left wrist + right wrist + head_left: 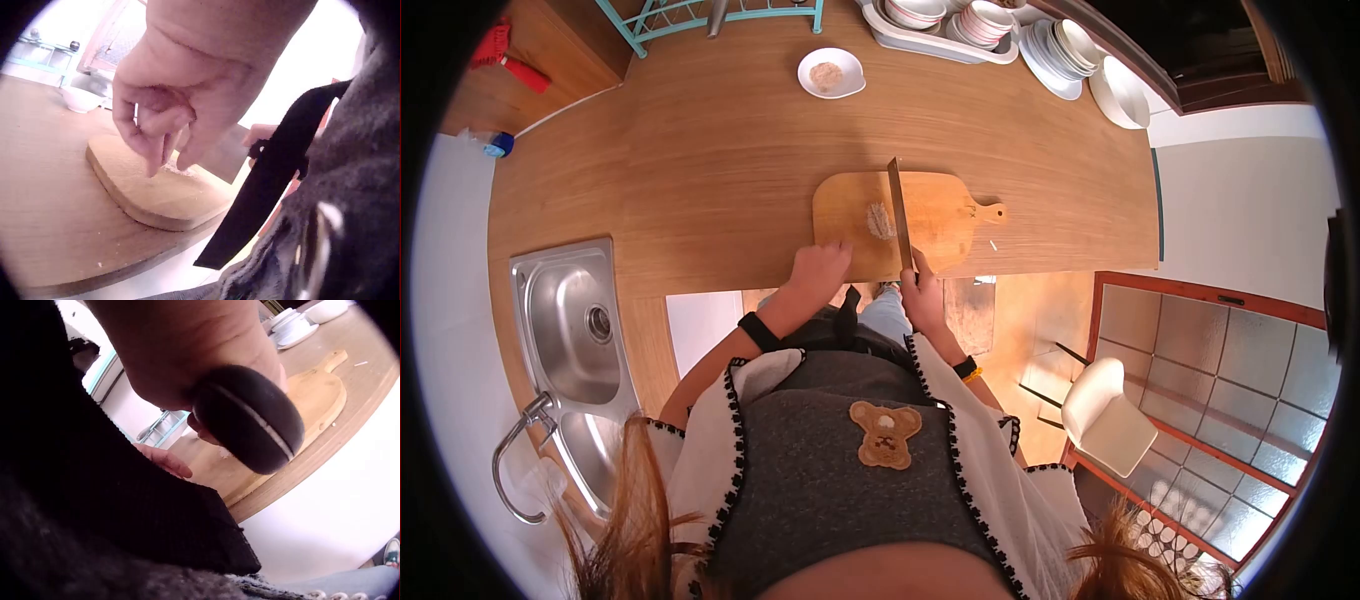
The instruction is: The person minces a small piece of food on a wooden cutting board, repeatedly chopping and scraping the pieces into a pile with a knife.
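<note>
My right hand (922, 300) grips a kitchen knife (899, 210) by its handle. The knife's broad blade points away from me over the wooden cutting board (945, 190). The dark, rounded butt of the handle (250, 419) sticks out of the fist in the right wrist view. Just left of the blade lies a small pale heap of finely chopped food (878, 221). Over the board's near left corner hangs my left hand (820, 268), fingers loosely bent. In the left wrist view the left fingertips (153, 169) point down at the board, nothing visible between them.
A white dish (831, 73) with pinkish chopped food stands farther back. Behind it are a turquoise rack (730, 20), a tub of bowls (940, 45), stacked plates (1050, 60) and a white bowl (1120, 95). To the left is a steel sink (570, 330); a small white scrap (993, 245) lies near the board's handle.
</note>
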The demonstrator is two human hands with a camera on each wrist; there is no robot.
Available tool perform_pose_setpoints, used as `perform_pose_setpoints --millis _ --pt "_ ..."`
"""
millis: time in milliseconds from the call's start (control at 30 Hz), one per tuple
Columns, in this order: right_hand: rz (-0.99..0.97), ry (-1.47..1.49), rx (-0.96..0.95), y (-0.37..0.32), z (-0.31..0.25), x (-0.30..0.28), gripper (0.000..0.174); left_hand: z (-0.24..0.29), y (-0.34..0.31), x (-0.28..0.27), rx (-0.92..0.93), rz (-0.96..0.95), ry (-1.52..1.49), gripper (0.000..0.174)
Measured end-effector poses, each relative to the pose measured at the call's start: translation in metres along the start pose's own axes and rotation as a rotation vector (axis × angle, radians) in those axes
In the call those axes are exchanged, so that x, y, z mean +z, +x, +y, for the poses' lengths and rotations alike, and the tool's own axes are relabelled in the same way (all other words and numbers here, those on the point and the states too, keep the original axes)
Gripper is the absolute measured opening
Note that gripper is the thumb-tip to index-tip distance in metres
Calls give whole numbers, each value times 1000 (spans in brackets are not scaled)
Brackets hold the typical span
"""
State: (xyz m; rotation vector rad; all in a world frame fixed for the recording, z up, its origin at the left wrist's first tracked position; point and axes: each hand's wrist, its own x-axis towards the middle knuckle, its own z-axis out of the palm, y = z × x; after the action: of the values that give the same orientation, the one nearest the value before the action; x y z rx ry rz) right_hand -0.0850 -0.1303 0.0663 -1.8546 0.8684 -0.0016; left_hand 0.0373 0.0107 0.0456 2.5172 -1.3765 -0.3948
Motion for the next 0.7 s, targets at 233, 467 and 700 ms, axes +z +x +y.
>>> perform_pose_setpoints --millis 233,467,700 --pt "-23 -117 -81 -4 -2 -8 35 -1 23 -19 -50 176 -267 20" --pt "23 -112 -57 -2 2 -10 34 4 23 -18 -39 196 -269 21" --pt "-3 -56 44 -7 -3 -17 34 1 8 -5 -88 44 -114 36"
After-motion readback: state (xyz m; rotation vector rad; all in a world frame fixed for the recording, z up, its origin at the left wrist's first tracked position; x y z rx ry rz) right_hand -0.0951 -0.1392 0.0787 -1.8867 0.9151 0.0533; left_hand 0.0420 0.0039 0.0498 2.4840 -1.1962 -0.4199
